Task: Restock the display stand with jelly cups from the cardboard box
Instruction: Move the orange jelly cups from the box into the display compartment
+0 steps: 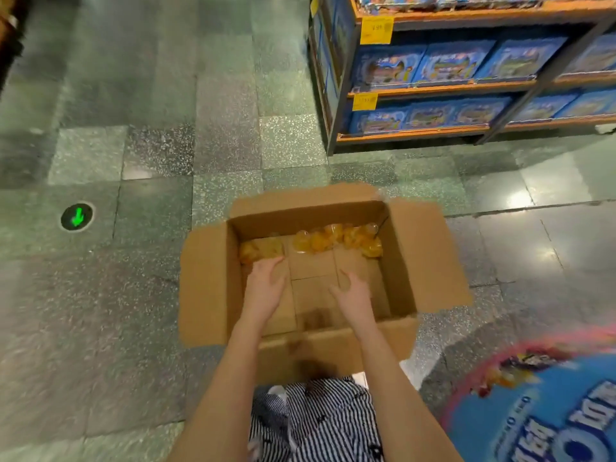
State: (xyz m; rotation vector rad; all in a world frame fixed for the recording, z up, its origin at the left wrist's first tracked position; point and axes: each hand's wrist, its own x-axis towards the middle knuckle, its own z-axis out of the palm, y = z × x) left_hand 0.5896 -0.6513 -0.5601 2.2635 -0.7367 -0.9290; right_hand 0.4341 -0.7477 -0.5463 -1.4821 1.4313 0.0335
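An open cardboard box [430, 258] stands on the floor in front of me with its flaps spread out. Several orange jelly cups [336, 241] lie along its far wall, and a few more jelly cups [258, 250] sit in the far left corner. Both my arms reach down into the box. My left hand [266, 283] is flat with straight fingers, its tips just short of the left cups. My right hand [353, 293] hovers over the bare box bottom with fingers spread, holding nothing. The round blue and pink display stand [546, 408] shows at the lower right.
A shelf rack [413, 90] with orange boards, blue boxed goods and yellow price tags stands at the upper right. Speckled grey floor tiles surround the box, with a green arrow marker [77, 216] set in the floor at left. Striped trousers [320, 418] show below the box.
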